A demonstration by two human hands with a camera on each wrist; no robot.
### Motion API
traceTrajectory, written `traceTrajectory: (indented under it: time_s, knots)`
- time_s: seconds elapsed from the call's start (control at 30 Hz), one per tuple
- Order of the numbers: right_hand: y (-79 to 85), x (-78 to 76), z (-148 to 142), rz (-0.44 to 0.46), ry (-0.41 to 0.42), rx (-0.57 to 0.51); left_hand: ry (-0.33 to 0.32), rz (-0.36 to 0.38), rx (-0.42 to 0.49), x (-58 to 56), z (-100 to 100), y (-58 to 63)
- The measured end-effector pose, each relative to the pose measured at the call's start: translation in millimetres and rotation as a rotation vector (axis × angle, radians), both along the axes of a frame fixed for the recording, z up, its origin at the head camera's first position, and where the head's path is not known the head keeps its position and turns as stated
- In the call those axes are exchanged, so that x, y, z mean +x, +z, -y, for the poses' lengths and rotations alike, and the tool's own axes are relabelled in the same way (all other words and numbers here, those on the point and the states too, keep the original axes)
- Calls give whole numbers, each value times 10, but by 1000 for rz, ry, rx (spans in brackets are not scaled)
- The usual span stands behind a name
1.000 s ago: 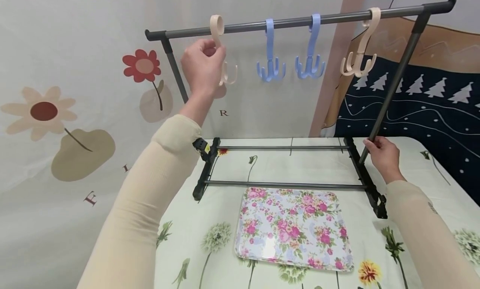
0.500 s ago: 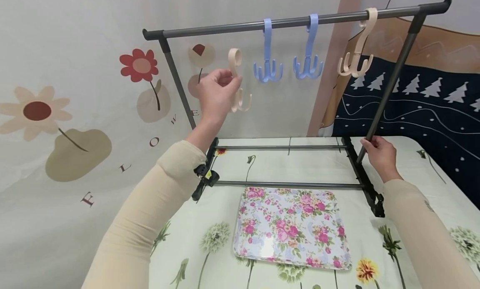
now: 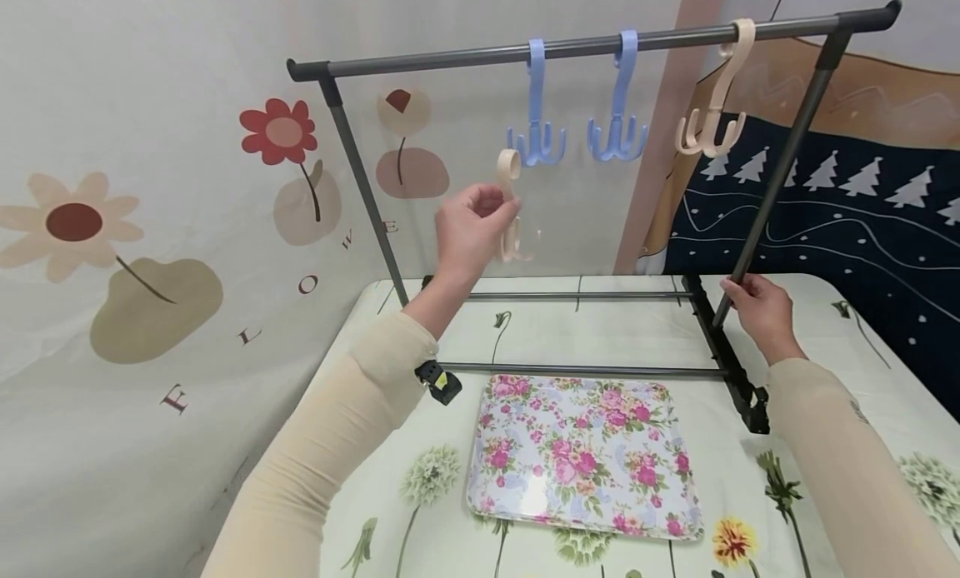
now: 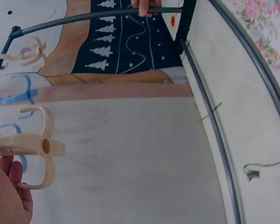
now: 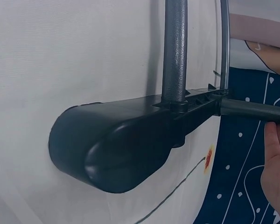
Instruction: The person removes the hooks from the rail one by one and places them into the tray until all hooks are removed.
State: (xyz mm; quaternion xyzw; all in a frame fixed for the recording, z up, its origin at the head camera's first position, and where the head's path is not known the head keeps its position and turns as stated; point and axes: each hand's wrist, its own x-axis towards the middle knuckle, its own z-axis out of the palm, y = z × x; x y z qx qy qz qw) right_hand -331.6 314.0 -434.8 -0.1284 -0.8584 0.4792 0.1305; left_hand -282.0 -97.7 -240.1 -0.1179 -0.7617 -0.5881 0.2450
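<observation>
Left hand (image 3: 467, 232): thumb and fingers pinch the cream, multi-pronged plastic hook (image 3: 508, 166), positioned below and apart from the dark grey tubular top rail (image 3: 435, 59). Right hand (image 3: 767, 313): fingers curled around the slanted dark grey tubular side post (image 3: 783, 166) near its lower end.

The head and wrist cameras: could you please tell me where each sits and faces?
Head: on the head, facing forward and down at the rack; left hand, right hand and sleeves show.
Left wrist: on that wrist, facing past the held beige hook; part of each hand shows.
Right wrist: on that wrist, facing along the rack's black foot; right hand partly shows.
Head and left wrist share that hook.
</observation>
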Motion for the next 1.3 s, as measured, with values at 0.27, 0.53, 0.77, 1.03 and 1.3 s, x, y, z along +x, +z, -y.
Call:
traceTrajectory:
  time_s: [0.27,0.53,0.77,1.03,1.3]
  knots:
    - [105,131,109,-9,18,-12,-82,20,21,-17,-136,-216]
    - [75,106,103,-20,-41,-77,-220,101,41,-15,-281,-446]
    - [63,76,89,-50,11,-46,-352,185,30,15,-368,-629]
    - [89,82,112,-19,-16,-33,-439,249,-70,78,-471,-854]
    - [121,139,136,-7,24,27,-478,319,-82,122,-616,-1050]
